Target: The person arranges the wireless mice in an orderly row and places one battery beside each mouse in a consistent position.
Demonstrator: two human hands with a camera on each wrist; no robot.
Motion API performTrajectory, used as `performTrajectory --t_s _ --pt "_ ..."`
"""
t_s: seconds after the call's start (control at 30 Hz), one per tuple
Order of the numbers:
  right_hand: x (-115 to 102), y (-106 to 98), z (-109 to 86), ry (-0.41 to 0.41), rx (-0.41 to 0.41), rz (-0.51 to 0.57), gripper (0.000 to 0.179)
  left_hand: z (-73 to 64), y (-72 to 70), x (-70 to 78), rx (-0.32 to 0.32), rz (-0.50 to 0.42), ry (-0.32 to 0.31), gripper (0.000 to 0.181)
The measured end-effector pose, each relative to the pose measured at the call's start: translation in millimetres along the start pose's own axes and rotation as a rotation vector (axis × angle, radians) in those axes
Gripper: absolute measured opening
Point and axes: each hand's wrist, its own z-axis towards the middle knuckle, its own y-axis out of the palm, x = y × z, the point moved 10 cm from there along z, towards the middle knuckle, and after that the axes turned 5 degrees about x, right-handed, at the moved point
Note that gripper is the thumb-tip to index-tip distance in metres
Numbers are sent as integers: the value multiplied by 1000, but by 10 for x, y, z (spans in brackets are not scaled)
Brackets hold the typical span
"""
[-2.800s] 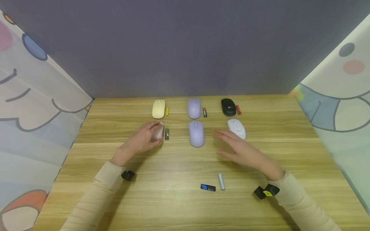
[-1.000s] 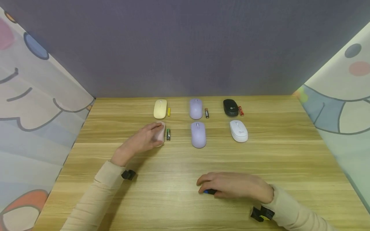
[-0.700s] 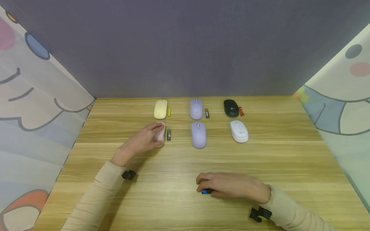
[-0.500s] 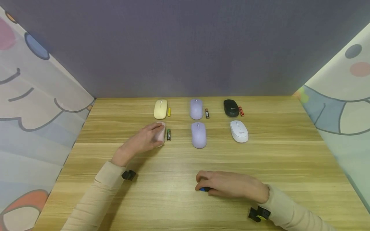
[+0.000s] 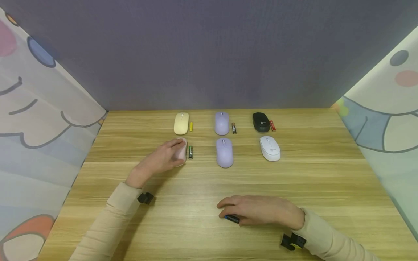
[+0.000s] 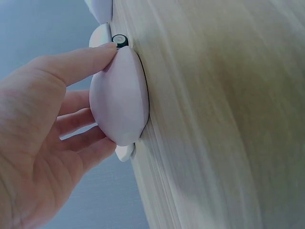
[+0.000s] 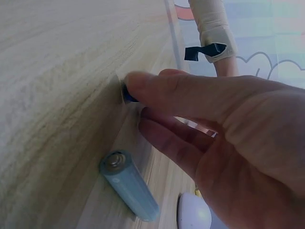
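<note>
My left hand [image 5: 158, 158] grips a pale pink computer mouse [image 6: 119, 98] at the left of the front row of mice, thumb on one side and fingers on the other. Just right of that mouse lies a green and black battery [image 5: 191, 152]. Low on the wooden table, my right hand [image 5: 261, 210] pinches a black and blue battery [image 5: 232, 218] between thumb and finger, close over the tabletop. A light blue battery [image 7: 131, 186] lies near its fingers in the right wrist view; the right hand hides it from the head view.
Beyond the hands, the back row has a yellow mouse [image 5: 181, 123], a purple mouse [image 5: 221, 123] and a black mouse [image 5: 261, 122], each with a battery at its right. Another purple mouse [image 5: 224, 153] and a white mouse [image 5: 270, 148] stand in the front row. A grey panel [image 5: 209, 54] rises behind.
My right hand has come from beside the white mouse down to the loose batteries and taken hold of the black and blue one. The left hand stays on the pink mouse.
</note>
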Motion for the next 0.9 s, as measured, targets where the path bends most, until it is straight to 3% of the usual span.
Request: performTrajectory --t_s 0.3,0.9 --pt "15 19 49 -15 4 22 45 -5 4 -7 7 0 0 75" --pt "66 63 149 17 42 -151 44 -2 8 -13 10 -7 2 74"
